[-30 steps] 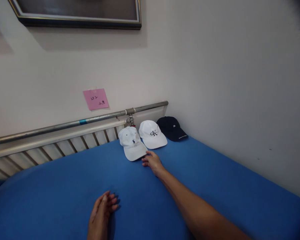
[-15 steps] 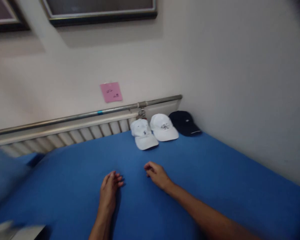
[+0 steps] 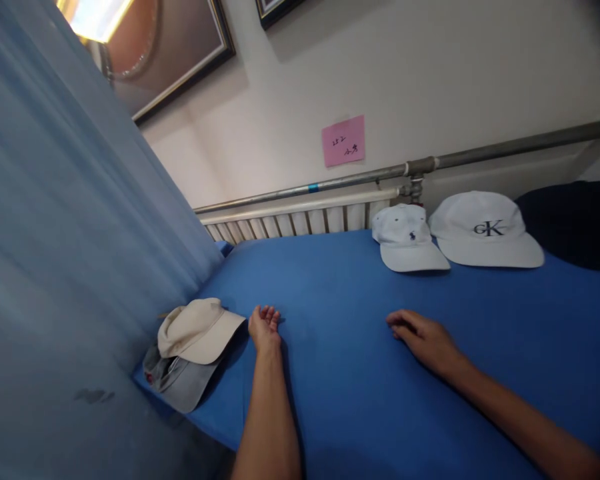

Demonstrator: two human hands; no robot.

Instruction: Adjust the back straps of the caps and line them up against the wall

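Note:
My left hand (image 3: 265,327) is open and palm up over the blue-covered surface (image 3: 325,287), its fingers loosely curled. Just left of it, a beige cap (image 3: 197,331) rests on top of a grey cap (image 3: 187,383); the hand is beside the beige brim. My right hand (image 3: 423,340) hovers or rests over the blue cover with bent, parted fingers and holds nothing. Beyond it stand a white cap with a small dark emblem (image 3: 407,240), a white cap with CK lettering (image 3: 485,230) and a dark cap (image 3: 575,223), cut off at the right edge.
A light-blue curtain (image 3: 80,233) hangs along the left side. At the back are a white radiator (image 3: 300,223), a metal pipe (image 3: 360,179) and a pink note (image 3: 344,141) on the wall. Framed pictures (image 3: 180,53) hang above.
The view has swung left, bringing the curtain and the beige and grey caps into sight. The row of caps now appears farther right. My left hand has turned palm up beside the beige cap.

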